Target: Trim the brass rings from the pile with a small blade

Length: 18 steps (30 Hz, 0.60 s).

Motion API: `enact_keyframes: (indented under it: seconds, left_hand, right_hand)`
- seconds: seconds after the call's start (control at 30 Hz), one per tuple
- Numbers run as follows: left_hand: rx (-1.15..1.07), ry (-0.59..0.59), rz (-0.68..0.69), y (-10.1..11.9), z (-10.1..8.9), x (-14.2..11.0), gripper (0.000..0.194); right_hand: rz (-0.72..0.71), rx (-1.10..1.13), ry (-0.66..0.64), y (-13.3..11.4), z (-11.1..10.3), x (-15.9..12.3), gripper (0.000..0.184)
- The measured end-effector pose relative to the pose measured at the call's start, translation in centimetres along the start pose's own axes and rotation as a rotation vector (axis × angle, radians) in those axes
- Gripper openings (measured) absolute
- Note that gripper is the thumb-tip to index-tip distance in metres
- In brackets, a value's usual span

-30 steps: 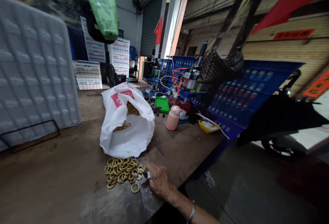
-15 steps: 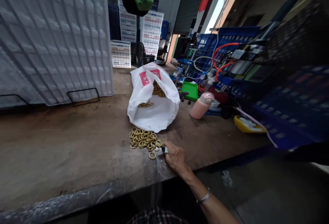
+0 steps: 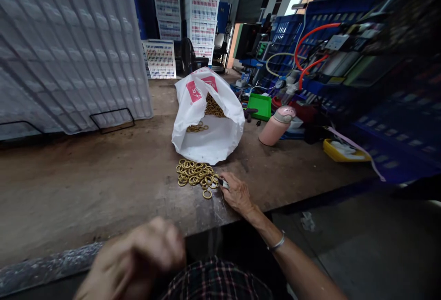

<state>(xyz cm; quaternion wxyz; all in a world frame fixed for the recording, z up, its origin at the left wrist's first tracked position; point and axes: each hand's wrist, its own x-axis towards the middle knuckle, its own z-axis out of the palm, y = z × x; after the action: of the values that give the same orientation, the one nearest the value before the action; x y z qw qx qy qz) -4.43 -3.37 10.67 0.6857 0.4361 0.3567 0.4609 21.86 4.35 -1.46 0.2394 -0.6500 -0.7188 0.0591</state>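
Observation:
Several brass-coloured metal rings (image 3: 195,173) lie in a loose pile on the wooden table, with one ring (image 3: 207,194) a little apart in front. My right hand (image 3: 237,193) rests at the right edge of the pile, fingers curled down against it. A small white and black piece (image 3: 223,183) shows at its fingertips; whether it is held or wrapped on a finger is unclear. What lies under the fingers is hidden. At the lower left, close to the camera, my left hand (image 3: 148,249) is raised and smeared by motion. Behind the pile, a white plastic bag (image 3: 210,141) gapes towards me, more rings (image 3: 214,106) inside.
A pink bottle (image 3: 276,127) and a green tray (image 3: 260,106) stand right of the bag. Farther right are a yellow tray (image 3: 344,152), blue crates and red air hoses (image 3: 299,56). Ribbed translucent plastic (image 3: 76,52) rises at the left, with a black wire frame (image 3: 113,121) at its foot.
My left hand has come into view at the lower left. My right hand stays beside the ring pile. The view has tipped down somewhat.

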Motion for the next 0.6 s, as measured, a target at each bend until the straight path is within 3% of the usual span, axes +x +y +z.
enact_keyframes:
  seconds: [0.07, 0.17, 0.3, 0.43, 0.6]
  left_hand:
    - [-0.019, 0.032, -0.048, -1.3, 0.6, 2.0, 0.026]
    - [-0.054, 0.106, -0.281, -5.0, 1.0, 4.3, 0.027]
    - [-0.044, 0.124, -0.370, -9.2, 0.9, 5.4, 0.034]
    - [0.072, 0.118, -0.338, -10.0, 1.2, 6.2, 0.035]
    - [0.251, 0.244, -0.222, -9.7, 2.1, 8.4, 0.035]
  right_hand:
    - [0.000, -0.038, -0.044, -0.5, -0.1, 0.3, 0.028]
    - [0.026, -0.121, -0.114, -1.1, -0.2, 0.7, 0.028]
    - [0.060, -0.156, -0.154, -0.9, 0.1, 1.0, 0.031]
    - [0.017, -0.028, -0.082, 0.3, 0.8, 1.0, 0.036]
    - [0.104, 0.335, 0.023, 0.4, 1.1, 1.4, 0.026]
